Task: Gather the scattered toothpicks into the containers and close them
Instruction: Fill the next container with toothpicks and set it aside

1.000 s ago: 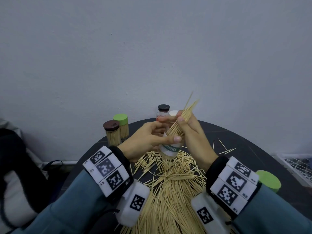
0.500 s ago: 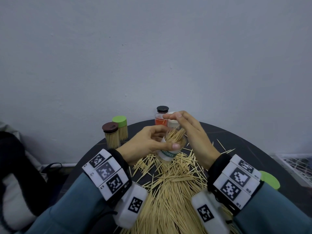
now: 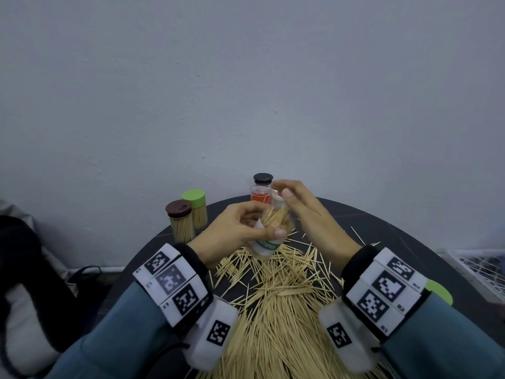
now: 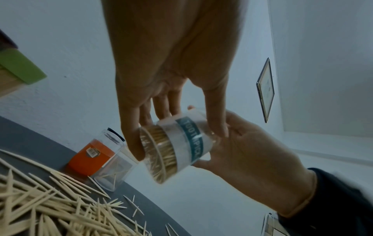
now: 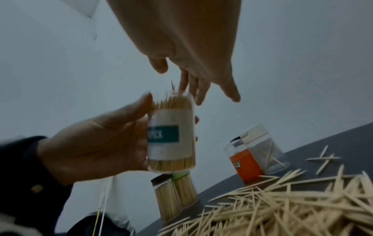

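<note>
My left hand grips a clear toothpick container with a teal label, tilted above the table. The container is packed with toothpicks and has no lid on it. My right hand is open, its fingers straight just over the container's mouth and holding nothing. A big pile of loose toothpicks covers the dark round table under both wrists. In the left wrist view the container sits between my thumb and fingers.
Two closed, filled containers stand at the back left, one with a brown lid and one with a green lid. An orange-labelled clear container stands open behind my hands beside a black lid. A loose green lid lies at the right.
My right hand held a bundle of toothpicks sticking out of the container. The bundle has gone down inside, and the hand has let go and opened above the mouth.
</note>
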A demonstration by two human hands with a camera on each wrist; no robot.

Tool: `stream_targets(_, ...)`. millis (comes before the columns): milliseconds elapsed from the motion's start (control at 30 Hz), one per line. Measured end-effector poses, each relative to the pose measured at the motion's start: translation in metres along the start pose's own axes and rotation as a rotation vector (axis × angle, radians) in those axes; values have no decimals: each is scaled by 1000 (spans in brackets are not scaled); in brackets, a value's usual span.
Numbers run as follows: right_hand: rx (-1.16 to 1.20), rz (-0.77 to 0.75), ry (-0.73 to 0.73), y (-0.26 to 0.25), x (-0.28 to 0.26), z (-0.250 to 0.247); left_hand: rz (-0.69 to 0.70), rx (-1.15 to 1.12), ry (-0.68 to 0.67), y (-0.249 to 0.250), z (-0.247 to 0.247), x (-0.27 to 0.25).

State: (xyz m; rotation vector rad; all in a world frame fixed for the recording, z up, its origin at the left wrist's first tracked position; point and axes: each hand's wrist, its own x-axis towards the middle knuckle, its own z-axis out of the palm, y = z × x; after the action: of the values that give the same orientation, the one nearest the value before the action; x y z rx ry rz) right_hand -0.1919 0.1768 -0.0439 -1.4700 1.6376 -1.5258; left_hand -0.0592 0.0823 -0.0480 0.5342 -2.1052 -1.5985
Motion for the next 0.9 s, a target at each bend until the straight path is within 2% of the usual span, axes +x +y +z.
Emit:
stream_targets(133,-172,-28,-11,5,5,-6,22,-1,103,-1,-6,1)
stream_targets(267,-242,-109,69,6,5,-4,31,26,150,-3,-9,3)
stream_targets(533,-178,-196,222,3,2,-7,27,-8,83,1,-2,0)
stream_targets(633,-109,-224,194,0,1,-5,-4,-45,76,1,-1,-2)
stream_targets(900,-253,-192,72,-1,3,-6,-1,-3,137,-3,-8,3)
